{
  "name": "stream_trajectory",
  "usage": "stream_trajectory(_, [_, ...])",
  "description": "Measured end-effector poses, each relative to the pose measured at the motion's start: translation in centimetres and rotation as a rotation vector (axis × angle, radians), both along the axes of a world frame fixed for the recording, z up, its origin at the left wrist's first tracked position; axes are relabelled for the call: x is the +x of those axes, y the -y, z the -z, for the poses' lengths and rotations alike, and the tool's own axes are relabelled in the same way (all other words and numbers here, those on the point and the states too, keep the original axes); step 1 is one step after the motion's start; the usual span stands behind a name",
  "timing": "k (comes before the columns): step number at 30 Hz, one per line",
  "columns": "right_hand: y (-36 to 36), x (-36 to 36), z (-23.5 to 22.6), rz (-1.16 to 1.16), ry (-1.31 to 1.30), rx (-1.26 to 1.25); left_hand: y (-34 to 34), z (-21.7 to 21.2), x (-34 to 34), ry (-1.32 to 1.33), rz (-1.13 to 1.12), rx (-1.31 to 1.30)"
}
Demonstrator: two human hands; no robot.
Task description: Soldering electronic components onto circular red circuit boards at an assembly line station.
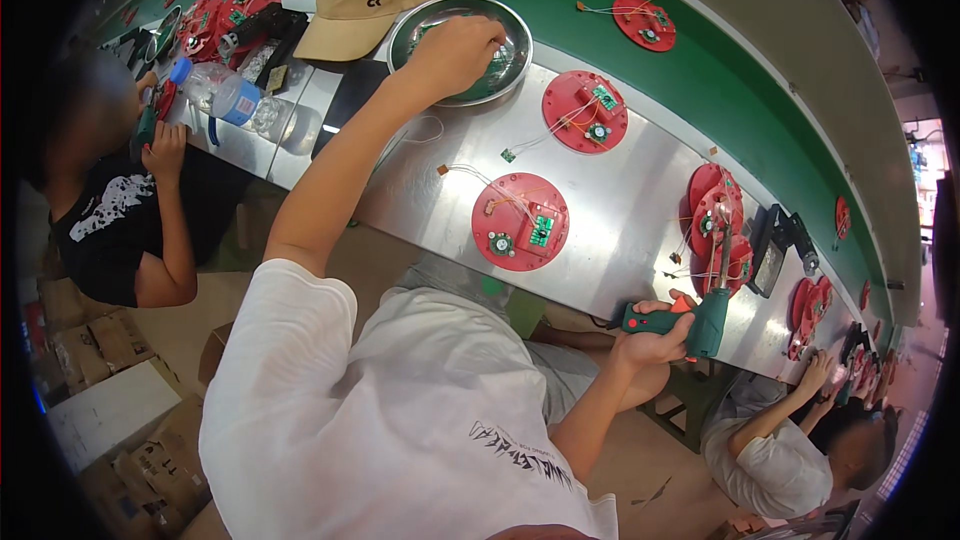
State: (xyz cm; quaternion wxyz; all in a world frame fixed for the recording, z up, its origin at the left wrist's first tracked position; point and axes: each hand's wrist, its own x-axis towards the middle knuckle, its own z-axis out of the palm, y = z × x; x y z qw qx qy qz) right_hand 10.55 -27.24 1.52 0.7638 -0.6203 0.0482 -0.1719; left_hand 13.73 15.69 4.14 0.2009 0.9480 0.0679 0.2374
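My left hand [458,55] reaches over a round metal bowl [520,70], its fingers curled together; whatever they may hold is hidden. Some small green pieces lie in the bowl beneath the hand. In my right hand [655,340] is a green, pistol-shaped soldering gun [710,325] with a red trigger, its long metal barrel pointing toward the far side. Between my hands, a red disc [518,250] carrying a green circuit board, a round part and loose wires lies on the metal table. Another red disc [585,135] of the same kind lies farther back.
Stacked red discs [705,190] sit beyond the soldering gun, beside a black tool stand [770,265]. A beige cap [365,0], a plastic bottle [235,100] and a dark flat object [350,105] are left of the bowl. A green strip [560,15] runs behind; people work on both sides.
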Motion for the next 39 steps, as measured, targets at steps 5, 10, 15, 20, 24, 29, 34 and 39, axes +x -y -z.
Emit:
stream_trajectory(5, [0.3,0.1,0.3,-0.004,-0.025,-0.025,-0.4,0.0,-0.2,-0.101,-0.049,0.155])
stream_trajectory(10, [-0.3,0.2,-0.4,0.008,-0.017,-0.088,-0.4,0.7,0.3,-0.109,-0.055,0.207])
stream_trajectory(15, [-0.4,0.1,-0.6,-0.001,-0.015,-0.066,-0.6,1.5,0.9,-0.195,-0.067,0.21])
stream_trajectory(20, [0.4,-0.1,0.0,-0.019,-0.013,-0.048,-0.3,0.8,-0.1,-0.038,-0.032,0.171])
stream_trajectory(24, [1.2,-0.5,0.4,-0.174,0.067,-0.029,2.6,-2.7,-2.4,0.365,0.114,0.038])
stream_trajectory(29, [2.1,-3.4,-0.6,-0.509,0.121,-0.18,11.3,-5.1,-9.9,0.294,0.188,-0.236])
stream_trajectory(34, [1.1,-6.9,-3.3,-0.68,0.117,-0.23,15.9,0.0,-12.6,0.249,0.225,-0.329])
stream_trajectory(39, [2.4,-8.3,-1.2,-0.76,0.008,-0.312,17.1,2.6,-12.7,0.304,0.177,-0.205])
